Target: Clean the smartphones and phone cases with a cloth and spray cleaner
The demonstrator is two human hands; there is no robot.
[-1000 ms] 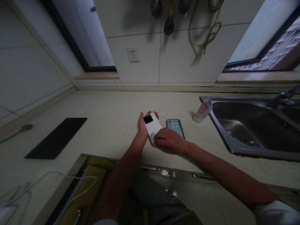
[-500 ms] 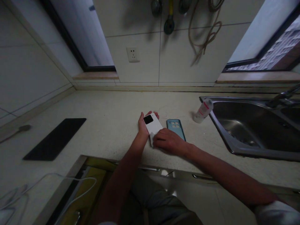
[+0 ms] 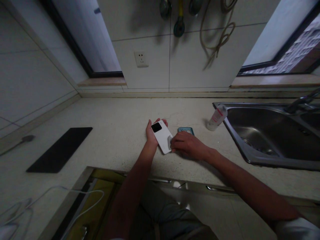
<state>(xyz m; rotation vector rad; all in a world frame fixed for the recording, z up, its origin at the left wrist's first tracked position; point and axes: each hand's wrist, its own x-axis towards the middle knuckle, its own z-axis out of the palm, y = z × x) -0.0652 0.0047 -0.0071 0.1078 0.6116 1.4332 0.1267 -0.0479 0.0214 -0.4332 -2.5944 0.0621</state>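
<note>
Over a pale counter (image 3: 120,133), the left hand (image 3: 150,136) is gripping a white phone (image 3: 161,136), thumb along its left side. The phone's back is facing up and its long axis is slanting: the dark camera block (image 3: 156,127) is pointing away and left, the plain end near and right. The right hand (image 3: 187,145) is pinching a small pale cloth (image 3: 169,141) at the phone's right edge, partly hiding a teal case (image 3: 183,129).
</note>
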